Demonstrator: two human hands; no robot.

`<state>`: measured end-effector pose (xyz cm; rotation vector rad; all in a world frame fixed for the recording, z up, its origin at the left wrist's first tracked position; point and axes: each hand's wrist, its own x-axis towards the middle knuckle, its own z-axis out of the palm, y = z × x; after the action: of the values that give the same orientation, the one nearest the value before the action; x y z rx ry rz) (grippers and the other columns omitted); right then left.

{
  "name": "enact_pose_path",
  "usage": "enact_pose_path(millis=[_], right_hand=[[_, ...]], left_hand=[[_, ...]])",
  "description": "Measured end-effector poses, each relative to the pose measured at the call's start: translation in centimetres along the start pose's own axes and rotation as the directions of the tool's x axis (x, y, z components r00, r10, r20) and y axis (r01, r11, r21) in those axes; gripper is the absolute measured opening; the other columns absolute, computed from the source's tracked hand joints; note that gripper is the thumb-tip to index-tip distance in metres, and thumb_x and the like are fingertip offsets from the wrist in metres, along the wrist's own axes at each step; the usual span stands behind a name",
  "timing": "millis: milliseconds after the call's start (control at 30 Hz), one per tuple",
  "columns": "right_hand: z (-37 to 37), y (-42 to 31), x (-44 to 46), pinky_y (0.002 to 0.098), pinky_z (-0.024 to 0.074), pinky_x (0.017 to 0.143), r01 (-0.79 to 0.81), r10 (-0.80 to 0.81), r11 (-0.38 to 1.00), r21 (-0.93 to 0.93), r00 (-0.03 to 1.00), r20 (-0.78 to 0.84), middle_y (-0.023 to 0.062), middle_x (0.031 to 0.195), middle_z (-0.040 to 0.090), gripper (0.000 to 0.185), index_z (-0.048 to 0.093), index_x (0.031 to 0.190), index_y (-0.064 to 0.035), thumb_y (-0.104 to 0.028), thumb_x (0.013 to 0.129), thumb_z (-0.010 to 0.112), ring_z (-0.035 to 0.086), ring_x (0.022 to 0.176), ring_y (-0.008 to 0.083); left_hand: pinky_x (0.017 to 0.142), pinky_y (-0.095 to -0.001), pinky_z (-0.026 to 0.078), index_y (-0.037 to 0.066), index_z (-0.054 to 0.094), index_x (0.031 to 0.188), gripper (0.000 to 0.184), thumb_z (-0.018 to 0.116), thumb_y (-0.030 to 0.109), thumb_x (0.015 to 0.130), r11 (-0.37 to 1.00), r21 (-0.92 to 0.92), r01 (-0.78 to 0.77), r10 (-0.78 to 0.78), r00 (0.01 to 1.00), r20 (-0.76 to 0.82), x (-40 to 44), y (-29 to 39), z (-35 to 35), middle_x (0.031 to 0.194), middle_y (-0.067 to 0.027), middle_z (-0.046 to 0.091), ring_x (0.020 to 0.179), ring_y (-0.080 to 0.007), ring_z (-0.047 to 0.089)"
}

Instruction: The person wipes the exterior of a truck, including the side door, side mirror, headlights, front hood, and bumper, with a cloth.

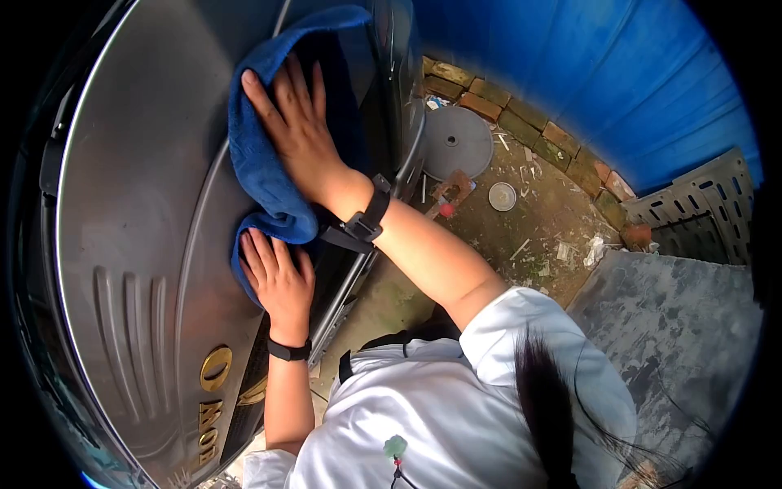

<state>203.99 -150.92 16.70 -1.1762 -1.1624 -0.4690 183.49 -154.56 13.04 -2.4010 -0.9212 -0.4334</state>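
Note:
A blue cloth (252,155) lies bunched and folded against the grey metallic body panel of a vehicle (138,163). My right hand (305,138) presses flat on the upper part of the cloth, its fingers spread. Lower down, my left hand (277,273) rests with fingers stretched out over the cloth's lower end, near the panel. Both wrists wear black bands. Gold raised letters (216,368) are fixed to the panel below my left hand. Part of the cloth is hidden under both hands.
A blue sheet wall (595,73) rises behind a row of bricks (521,129). On the dirty ground lie a round grey disc (456,145), a small round lid (503,196) and litter. A slotted plastic panel (700,204) and a grey slab (676,326) stand at the right.

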Motion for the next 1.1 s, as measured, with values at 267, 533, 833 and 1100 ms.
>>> enact_pose_path(millis=[267, 533, 833, 1100], right_hand=[[0.4, 9.8, -6.0, 0.0506, 0.0091, 0.117, -0.28, 0.276, 0.958, -0.057, 0.959, -0.062, 0.0206, 0.154, 0.016, 0.072, 0.015, 0.152, -0.0072, -0.027, 0.091, 0.049, 0.011, 0.144, 0.0379], [5.4, 7.4, -26.0, 0.0457, 0.0079, 0.118, -0.814, 0.819, 0.573, 0.093, 0.569, -0.068, 0.0233, 0.155, 0.012, 0.078, 0.007, 0.151, -0.0003, -0.037, 0.095, 0.045, 0.012, 0.144, 0.0378], [7.4, 6.6, -26.1, 0.0464, 0.0071, 0.118, -0.709, 0.732, 0.68, 0.186, 0.672, -0.113, 0.0277, 0.154, 0.009, 0.079, 0.005, 0.151, -0.0007, -0.04, 0.094, 0.044, 0.01, 0.144, 0.0398], [4.5, 7.1, -19.1, 0.0366, 0.0095, 0.118, -0.61, 0.607, 0.79, -0.058, 0.792, -0.058, 0.0181, 0.157, 0.005, 0.068, 0.006, 0.152, -0.004, -0.025, 0.099, 0.043, 0.008, 0.146, 0.0315]], left_hand=[[0.108, -0.0477, 0.032, 0.008, 0.045, 0.139, 0.054, 0.056, 0.018, 0.087, 0.98, -0.042, -0.196, 0.198, 0.979, 0.047, 4.0, 3.0, 1.9, 0.144, -0.0136, 0.042, 0.135, -0.0306, 0.037], [0.109, -0.0288, 0.033, 0.004, 0.029, 0.147, 0.073, 0.055, 0.01, 0.08, 0.894, -0.193, -0.405, 0.446, 0.754, 0.482, -5.6, 1.6, 10.1, 0.157, -0.0065, 0.021, 0.141, -0.0196, 0.028], [0.111, -0.0286, 0.031, 0.004, 0.046, 0.136, 0.055, 0.055, 0.021, 0.085, 0.934, -0.172, -0.313, 0.357, 0.848, 0.392, -5.9, 1.8, 10.6, 0.152, -0.012, 0.032, 0.137, -0.0197, 0.036], [0.112, -0.0323, 0.027, 0.003, 0.043, 0.139, 0.057, 0.052, 0.013, 0.084, 0.889, -0.14, -0.435, 0.451, 0.787, 0.421, -6.7, 0.7, 11.8, 0.152, -0.0125, 0.031, 0.141, -0.0193, 0.029]])
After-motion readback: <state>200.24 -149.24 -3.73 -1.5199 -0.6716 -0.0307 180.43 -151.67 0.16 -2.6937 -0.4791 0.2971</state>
